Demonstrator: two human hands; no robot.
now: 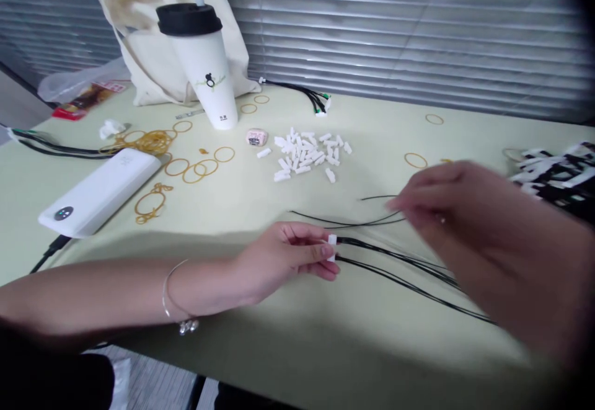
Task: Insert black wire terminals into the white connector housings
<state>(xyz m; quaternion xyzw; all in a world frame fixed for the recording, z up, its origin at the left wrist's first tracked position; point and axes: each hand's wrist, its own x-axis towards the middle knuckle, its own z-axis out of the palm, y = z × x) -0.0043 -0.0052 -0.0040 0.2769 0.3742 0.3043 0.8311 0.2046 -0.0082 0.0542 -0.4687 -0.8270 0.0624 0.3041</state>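
My left hand (283, 260) pinches a small white connector (331, 244) between thumb and fingers, low over the pale green table (297, 329). Several thin black wires (404, 267) run from that connector toward the right. My right hand (446, 202) is blurred by motion, fingers drawn together around a loose black wire (353, 219) whose free end lies on the table. A heap of loose white connectors (307, 152) lies beyond the hands, near the table's middle.
A white cup with a black lid (204, 56) stands before a cloth bag (139, 31). A white power bank (100, 190) and scattered rubber bands (186, 162) lie left. Finished wire bundles (558, 174) pile at the right edge; another harness (311, 97) lies at the back.
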